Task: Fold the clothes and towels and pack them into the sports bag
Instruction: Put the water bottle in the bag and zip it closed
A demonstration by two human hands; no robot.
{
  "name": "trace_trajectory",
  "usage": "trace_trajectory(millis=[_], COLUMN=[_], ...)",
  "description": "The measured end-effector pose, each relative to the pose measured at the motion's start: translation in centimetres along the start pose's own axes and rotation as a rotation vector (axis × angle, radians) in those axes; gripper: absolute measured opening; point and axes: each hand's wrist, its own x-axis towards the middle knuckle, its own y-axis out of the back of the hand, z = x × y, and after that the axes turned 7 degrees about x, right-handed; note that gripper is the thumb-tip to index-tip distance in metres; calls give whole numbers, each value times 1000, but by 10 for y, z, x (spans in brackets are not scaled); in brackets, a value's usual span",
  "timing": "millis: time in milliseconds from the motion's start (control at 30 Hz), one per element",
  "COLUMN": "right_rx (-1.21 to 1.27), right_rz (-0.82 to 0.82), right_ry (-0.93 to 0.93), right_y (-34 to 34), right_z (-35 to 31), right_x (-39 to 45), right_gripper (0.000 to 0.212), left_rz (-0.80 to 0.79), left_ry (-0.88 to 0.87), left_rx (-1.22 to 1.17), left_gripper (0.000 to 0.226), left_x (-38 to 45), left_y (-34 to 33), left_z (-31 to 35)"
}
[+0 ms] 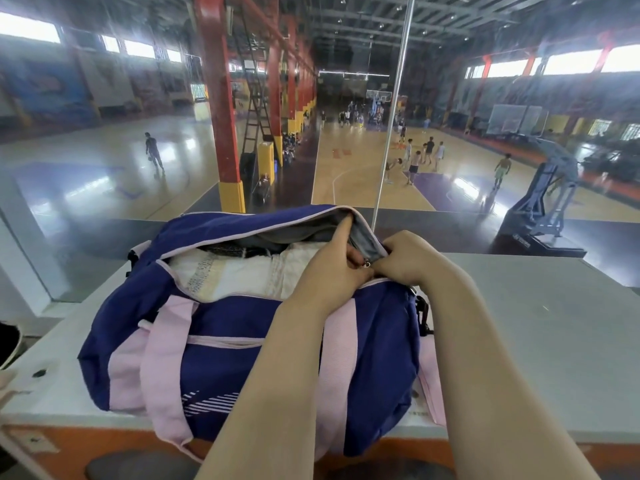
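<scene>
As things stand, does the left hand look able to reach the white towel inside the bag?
Probably yes. The left hand sits at the sports bag's open mouth, beside the white towel, and nothing covers the towel. It would first have to release the bag's edge near the zipper.

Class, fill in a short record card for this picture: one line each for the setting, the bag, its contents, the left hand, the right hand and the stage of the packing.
setting: grey table overlooking an indoor basketball court
bag: navy and pink fabric sports bag, top zip mostly open
contents: folded white and cream cloth, dark item behind it
left hand: holds the bag's opening at its right end
right hand: grips the bag's edge by the metal zip pull
stage: packed, not yet zipped
</scene>
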Motion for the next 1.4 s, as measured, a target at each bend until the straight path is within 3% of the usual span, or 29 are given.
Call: trace_trajectory(millis=[267,433,600,733,900,1233,1400], right_rx=[55,101,87,54,61,-23,-40], right_rz=[-28,-32,48,119,162,191,173], right_ry=[39,30,-2,-42,-192,-226,-230], right_y=[3,3,-2,-7,-3,-3,-6], right_z=[-2,3,3,0,7,5,-6], right_x=[-3,-2,0,0,2,2,0], right_gripper=[34,31,41,39,13,11,9], left_rz=[110,198,336,415,557,763,755], left_ry=[-68,-98,8,44,155,309,346], left_rx=[180,180,133,167,213,447,563], left_gripper=[86,54,13,10,6,10,11], left_x=[-3,-4,-3,-3,-5,-56,-61], left_y=[-9,-9,-6,-2,32,129,183], left_z=[-3,-4,-4,-7,-21,-64,-80])
